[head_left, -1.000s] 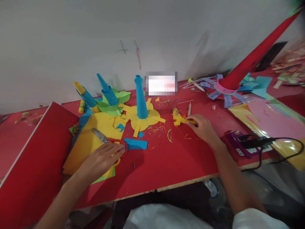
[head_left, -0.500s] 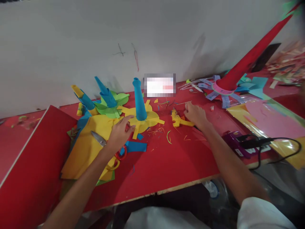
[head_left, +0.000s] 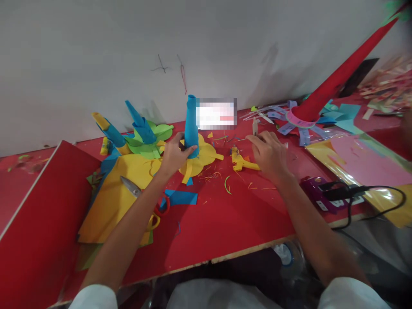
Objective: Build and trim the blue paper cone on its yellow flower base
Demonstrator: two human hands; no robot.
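My left hand (head_left: 176,155) is closed around the lower part of a blue paper tube (head_left: 192,122). The tube stands upright on a yellow flower-shaped paper base (head_left: 206,156) with strips sticking out. My right hand (head_left: 268,152) is closed above the table, and a narrow pale stick-like piece (head_left: 255,127) rises from its fingers. A thin light sliver also shows at the fingertips; I cannot tell if it is held. Just left of this hand lies a yellow glue gun (head_left: 240,162). Scissors (head_left: 130,186) with red and yellow handles rest under my left forearm on yellow paper sheets (head_left: 109,206).
Two more paper tubes, one on a green base (head_left: 143,148), stand at left beside a glue stick (head_left: 104,146). A red board (head_left: 48,214) leans at far left. At right are a tall red cone (head_left: 347,71), a purple power strip (head_left: 317,193) with a black cable, and plastic-wrapped paper (head_left: 363,159).
My left hand has moved right and closed on the tube, which now stands slightly further right and more upright. My right hand has shifted slightly right, with the pale piece now showing above it.
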